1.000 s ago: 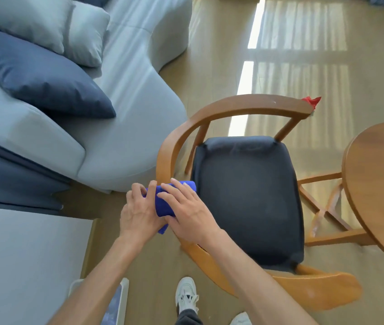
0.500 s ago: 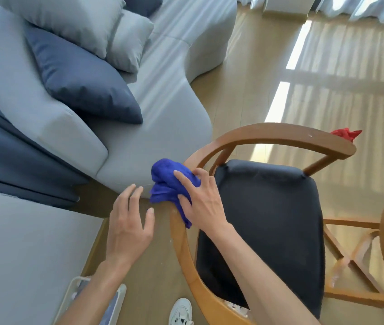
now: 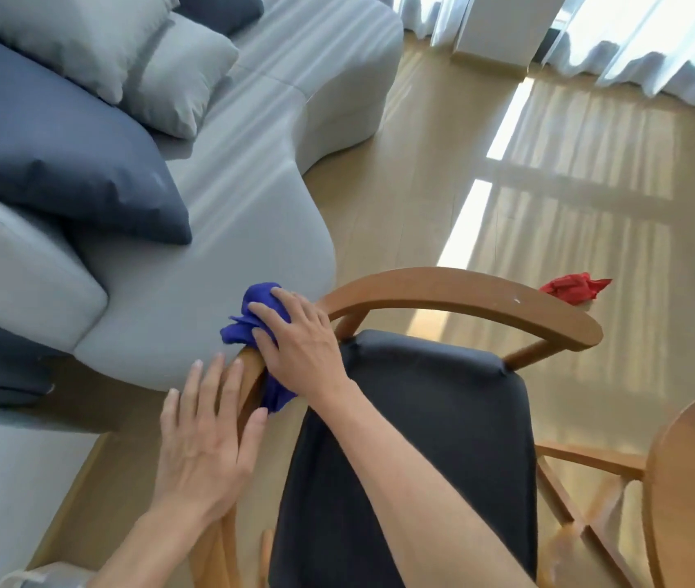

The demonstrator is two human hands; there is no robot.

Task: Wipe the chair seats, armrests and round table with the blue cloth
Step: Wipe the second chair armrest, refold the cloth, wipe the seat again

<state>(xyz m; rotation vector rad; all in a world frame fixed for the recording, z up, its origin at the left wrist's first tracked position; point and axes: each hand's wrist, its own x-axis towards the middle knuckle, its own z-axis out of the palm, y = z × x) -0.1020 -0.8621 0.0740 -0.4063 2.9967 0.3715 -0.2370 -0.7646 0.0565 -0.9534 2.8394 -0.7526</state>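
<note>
R hand (image 3: 305, 348) presses blue cloth (image 3: 257, 318) onto chair's curved wooden armrest (image 3: 456, 290), fingers draped over it. L hand (image 3: 205, 439) spread flat, resting on armrest just below. Counter (image 3: 693, 481) at right edge.

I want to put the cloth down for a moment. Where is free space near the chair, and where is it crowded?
The dark chair seat is bare between the right hand and the far armrest. The sofa seat in front of the dark cushion is bare too. The near armrest is crowded: the blue cloth and the left hand are there.
</note>
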